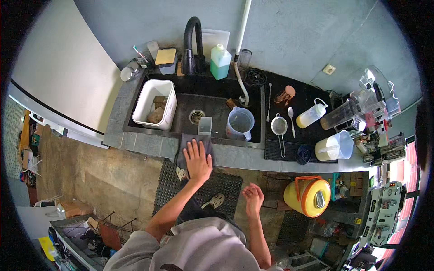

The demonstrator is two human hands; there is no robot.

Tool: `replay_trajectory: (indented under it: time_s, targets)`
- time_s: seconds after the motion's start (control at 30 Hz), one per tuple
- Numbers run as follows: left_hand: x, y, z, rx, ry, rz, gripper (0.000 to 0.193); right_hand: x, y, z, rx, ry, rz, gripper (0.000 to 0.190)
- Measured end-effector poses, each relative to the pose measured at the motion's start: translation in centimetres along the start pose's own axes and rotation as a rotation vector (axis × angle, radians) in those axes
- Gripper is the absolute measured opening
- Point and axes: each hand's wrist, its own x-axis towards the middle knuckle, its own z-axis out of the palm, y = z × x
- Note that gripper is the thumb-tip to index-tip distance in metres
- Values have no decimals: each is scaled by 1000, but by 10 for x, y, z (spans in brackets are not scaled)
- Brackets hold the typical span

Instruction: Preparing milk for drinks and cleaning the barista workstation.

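My left hand point(197, 161) lies flat, fingers spread, on a dark cloth point(185, 142) draped over the counter's front edge at the sink. My right hand point(253, 196) hangs in the air to the right, its fingers curled; whether it holds anything cannot be seen. Just beyond the cloth, a small clear plastic container point(204, 125) stands at the front of the black sink point(184, 101). A translucent measuring jug point(240, 123) is in the sink's right part. At its left, a white plastic bin point(171, 111) holds brownish items.
A black gooseneck faucet point(193, 44) and a bottle of green liquid point(220, 62) stand behind the sink. On the right are a fine-mesh strainer point(279, 126), a spoon point(291, 118), a squeeze bottle point(310, 116) and a plastic pitcher point(334, 145). A yellow cooler jug point(307, 196) stands below the counter.
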Motion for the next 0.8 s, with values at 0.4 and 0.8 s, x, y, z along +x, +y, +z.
replay_trajectory:
  time_s: [0.4,0.8]
  targets:
    - [-10,170,52,-133,-77,542,64,-2,-14,-67,56,205,-62,27]
    - [-14,20,25,-4,-51,942,71,-10,4,52,-17,140,-232,25]
